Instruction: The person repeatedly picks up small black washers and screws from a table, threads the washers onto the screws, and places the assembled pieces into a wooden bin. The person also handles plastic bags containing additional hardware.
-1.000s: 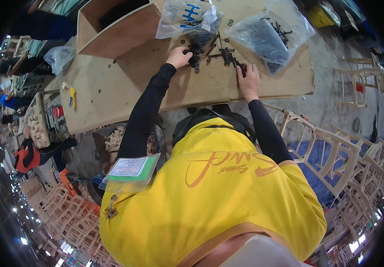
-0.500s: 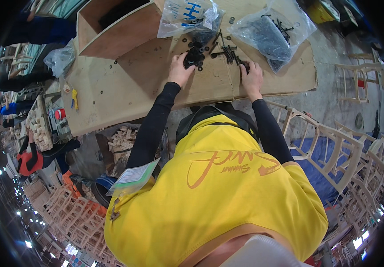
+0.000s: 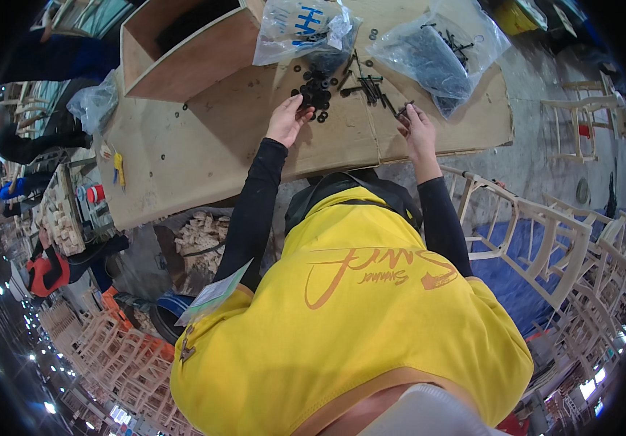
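Note:
Black washers (image 3: 318, 89) lie in a loose pile on the board-topped table. At the near left edge of that pile is my left hand (image 3: 287, 122), its thumb and fingers curled together; what sits between the fingertips blends in with the dark washers. To the right, my right hand (image 3: 419, 132) pinches a black bolt (image 3: 403, 110) just above the tabletop. Several loose black bolts (image 3: 372, 89) lie between the two hands. Behind the pile rests a clear plastic bag (image 3: 284, 33) with dark parts in it. Another clear bag (image 3: 436, 62) at the right holds more black bolts.
An open wooden box (image 3: 189, 58) stands at the table's far left. Yellow-handled pliers (image 3: 118, 171) and an empty-looking plastic bag (image 3: 96, 103) lie near the left edge. Wooden chair frames (image 3: 523, 225) stand close by at the right. Other people are at work off to the left.
My right hand has drawn back slightly to the right, and the bolt in its fingers now shows. My left hand has shifted a little toward me and left, its fingers drawn in at the pile's edge.

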{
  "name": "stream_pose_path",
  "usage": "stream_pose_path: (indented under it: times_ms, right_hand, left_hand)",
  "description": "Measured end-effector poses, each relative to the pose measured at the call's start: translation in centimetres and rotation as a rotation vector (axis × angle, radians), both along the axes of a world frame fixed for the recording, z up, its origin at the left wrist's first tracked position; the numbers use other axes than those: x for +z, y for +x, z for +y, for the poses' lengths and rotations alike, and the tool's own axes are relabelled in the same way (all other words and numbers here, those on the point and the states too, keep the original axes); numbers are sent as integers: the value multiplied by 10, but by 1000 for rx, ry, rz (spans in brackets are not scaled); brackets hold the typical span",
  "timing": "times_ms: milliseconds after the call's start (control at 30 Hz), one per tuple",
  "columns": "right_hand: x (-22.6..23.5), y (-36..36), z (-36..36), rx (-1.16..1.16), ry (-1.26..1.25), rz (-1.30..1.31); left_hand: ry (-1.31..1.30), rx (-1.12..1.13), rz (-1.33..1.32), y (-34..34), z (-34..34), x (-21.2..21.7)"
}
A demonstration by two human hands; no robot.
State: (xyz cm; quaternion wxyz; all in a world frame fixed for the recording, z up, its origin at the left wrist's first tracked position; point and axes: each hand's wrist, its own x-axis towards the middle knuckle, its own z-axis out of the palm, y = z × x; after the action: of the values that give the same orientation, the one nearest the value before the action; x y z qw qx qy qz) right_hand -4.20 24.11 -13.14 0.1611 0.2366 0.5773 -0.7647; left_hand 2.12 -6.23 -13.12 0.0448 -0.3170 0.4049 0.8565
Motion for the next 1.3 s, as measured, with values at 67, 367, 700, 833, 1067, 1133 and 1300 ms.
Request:
stream_pose_path:
  times_ms: [67, 367, 700, 833, 1067, 1133, 1300]
  right_hand:
    - [3, 5, -4, 38, -166, -85]
    - [22, 29, -39, 273, -371, -268]
    - [25, 30, -40, 304, -375, -261]
    - [37, 32, -48, 329, -282, -228]
    - [48, 35, -66, 474, -91, 31]
    - [45, 34, -72, 493, -48, 141]
    - [35, 30, -81, 516, -30, 316]
  left_hand:
    - [160, -18, 44, 0, -4, -8]
    - [90, -58, 88, -3, 0, 12]
    - [-105, -48, 81, -5, 1, 12]
    - [-82, -100, 49, -4, 3, 32]
    - [-87, -218, 10, -3, 14, 54]
    - [-114, -268, 12, -2, 18, 55]
    - [-194, -336, 101, 0, 35, 68]
